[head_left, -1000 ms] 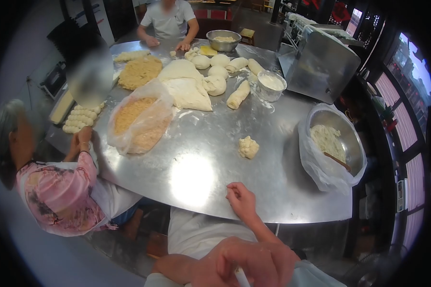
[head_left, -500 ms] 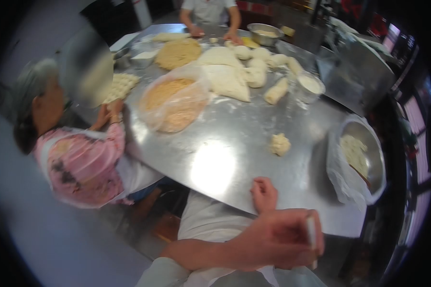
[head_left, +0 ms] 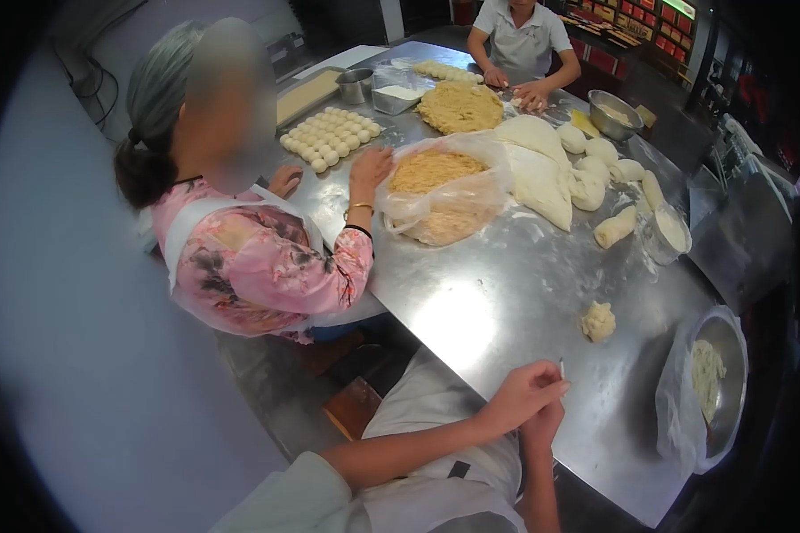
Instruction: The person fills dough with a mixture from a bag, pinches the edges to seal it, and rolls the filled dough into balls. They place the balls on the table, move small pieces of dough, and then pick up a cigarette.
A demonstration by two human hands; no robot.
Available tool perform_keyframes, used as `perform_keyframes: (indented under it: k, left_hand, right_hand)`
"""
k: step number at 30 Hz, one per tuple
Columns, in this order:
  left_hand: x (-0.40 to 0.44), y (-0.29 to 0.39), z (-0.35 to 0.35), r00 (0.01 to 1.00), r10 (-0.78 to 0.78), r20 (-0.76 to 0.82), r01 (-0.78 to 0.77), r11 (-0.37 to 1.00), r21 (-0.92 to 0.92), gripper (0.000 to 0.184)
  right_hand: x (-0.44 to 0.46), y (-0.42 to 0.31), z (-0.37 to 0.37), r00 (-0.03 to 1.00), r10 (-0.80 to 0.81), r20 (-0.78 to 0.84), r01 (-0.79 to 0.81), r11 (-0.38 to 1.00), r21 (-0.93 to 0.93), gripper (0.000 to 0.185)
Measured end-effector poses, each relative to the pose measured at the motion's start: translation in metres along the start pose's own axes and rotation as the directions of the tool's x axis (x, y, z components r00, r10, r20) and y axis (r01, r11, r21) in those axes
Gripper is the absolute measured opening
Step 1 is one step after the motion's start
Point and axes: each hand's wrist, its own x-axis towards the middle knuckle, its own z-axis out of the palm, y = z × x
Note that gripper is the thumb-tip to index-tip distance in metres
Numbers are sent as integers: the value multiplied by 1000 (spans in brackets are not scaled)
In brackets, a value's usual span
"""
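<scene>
My left hand [head_left: 526, 396] is closed above the near table edge, with a thin white stick [head_left: 562, 367], cigarette-like, standing up from its fingertips. Just under it is my right hand [head_left: 542, 426]; the two overlap, and the right fingers are mostly hidden. Beyond them, a rough lump of dough [head_left: 597, 322] lies on the metal table [head_left: 524, 311]. To the right of my hands stands a metal bowl [head_left: 733, 373] lined with a plastic bag [head_left: 678, 391], holding a pale mixture.
A co-worker in a pink floral top [head_left: 258, 266] sits at left beside rows of dough balls [head_left: 331, 135]. Bagged yellowish filling [head_left: 444, 191], a dough sheet [head_left: 542, 182] and dough rolls [head_left: 615, 226] cover the middle. Another person [head_left: 520, 44] works at the far end.
My left hand has come down from near the camera, with the white stick, to my right hand. The view has turned left. The pink-topped person's hands have moved apart, away from the dough balls.
</scene>
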Motion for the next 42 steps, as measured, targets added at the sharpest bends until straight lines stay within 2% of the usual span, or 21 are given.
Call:
perform_keyframes:
  k: [2,6,8,11,14,17,20,23,26,29,32,35,38,42]
  left_hand:
    - [1,-10,-10,996,73,-46,-70,995,67,18]
    - [13,-36,-35,979,148,-140,-99,945,311,17]
    - [18,-47,-43,981,125,-148,-75,951,301,17]
    - [20,-64,-50,985,117,-131,-66,936,345,17]
    - [20,-82,-46,975,207,-82,-158,902,403,16]
    - [16,-83,-46,968,246,-43,-195,850,489,16]
    - [15,-82,-48,961,276,-18,-224,813,537,17]
    - [14,-83,-50,951,308,-1,-257,794,551,18]
    - [8,-79,-50,950,313,-15,-255,799,545,17]
    - [6,-78,-47,950,312,-7,-257,795,549,16]
    - [5,-77,-47,955,296,-17,-240,805,543,16]
    - [5,-78,-47,956,294,-23,-235,807,542,17]
    - [5,-80,-47,956,294,-27,-232,806,545,18]
    - [12,-83,-49,952,304,-23,-241,799,552,19]
  right_hand:
    - [-8,-19,-4,994,93,61,-94,996,5,17]
    - [-51,1,-17,965,-32,259,39,999,-21,17]
    - [-69,-6,-26,918,-69,391,77,997,-5,18]
    - [-82,-29,-28,809,85,582,-84,996,-29,17]
    - [-101,11,-17,670,234,704,-454,880,139,18]
    - [-99,21,-14,622,296,725,-520,848,100,21]
    - [-87,9,-19,620,230,750,-302,952,-43,24]
    - [-81,-8,-26,618,202,760,-271,962,-35,25]
    - [-73,-59,-40,570,256,781,-414,910,3,26]
    - [-74,-74,-52,440,312,842,-620,784,34,27]
    - [-82,-74,-53,445,355,822,-669,742,41,28]
    - [-87,-72,-50,484,264,834,-613,782,108,29]
    - [-85,-62,-43,437,264,860,-578,815,43,30]
    - [-88,-31,-31,441,284,851,-497,867,-32,32]
